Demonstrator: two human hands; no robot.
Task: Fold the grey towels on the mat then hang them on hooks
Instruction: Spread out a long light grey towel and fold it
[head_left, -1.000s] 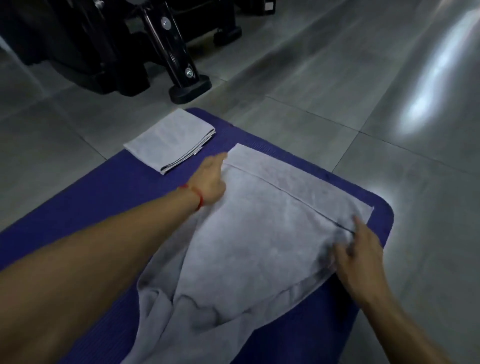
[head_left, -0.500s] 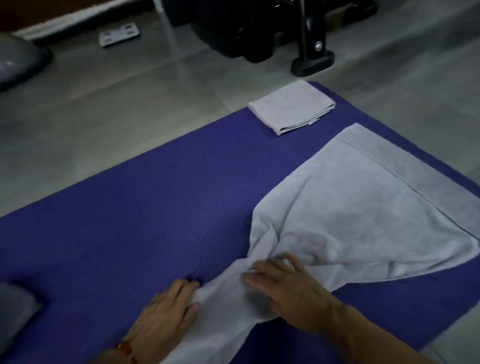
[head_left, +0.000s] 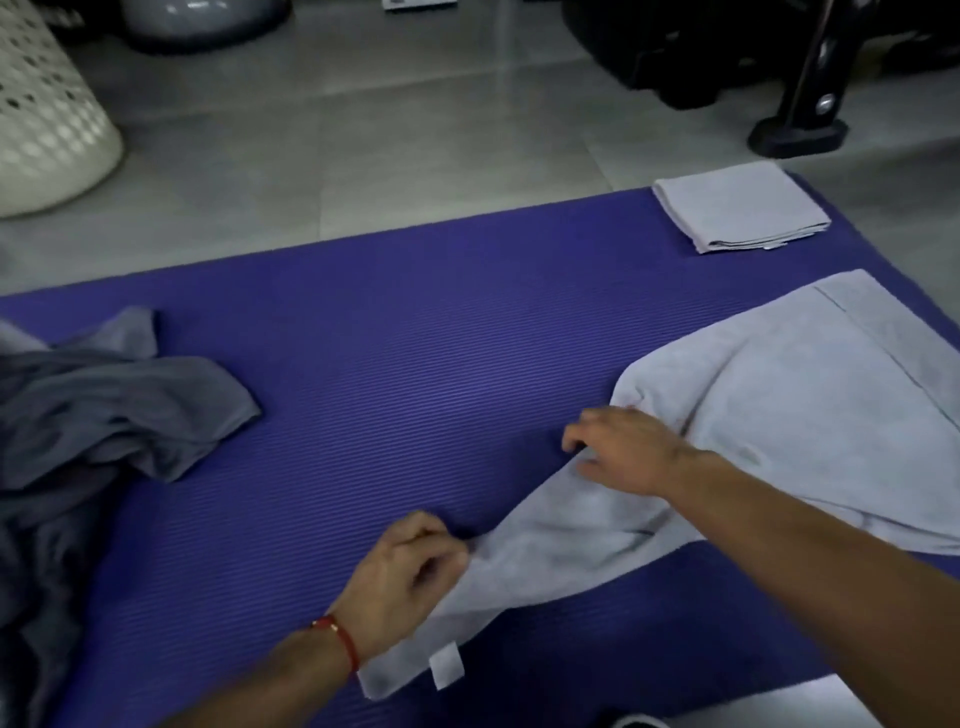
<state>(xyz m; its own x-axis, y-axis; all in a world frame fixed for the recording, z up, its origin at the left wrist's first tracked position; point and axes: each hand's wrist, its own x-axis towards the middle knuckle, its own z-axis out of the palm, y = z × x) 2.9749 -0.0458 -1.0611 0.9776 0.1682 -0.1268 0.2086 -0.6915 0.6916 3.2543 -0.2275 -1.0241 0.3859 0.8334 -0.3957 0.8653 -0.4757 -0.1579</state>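
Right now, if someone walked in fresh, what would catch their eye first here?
Probably the light grey towel bunched across the purple mat at right, with the left hand pinching its near edge and the right hand resting on its crumpled middle. Next, the folded towel at the mat's far corner and the dark grey heap at left.

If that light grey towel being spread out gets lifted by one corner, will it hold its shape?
Probably not. The light grey towel already bunches into soft creases where the left hand grips it, so it would likely sag and drape. It looks thick, so perhaps slightly heavy, and unlikely to slide on the ribbed mat.
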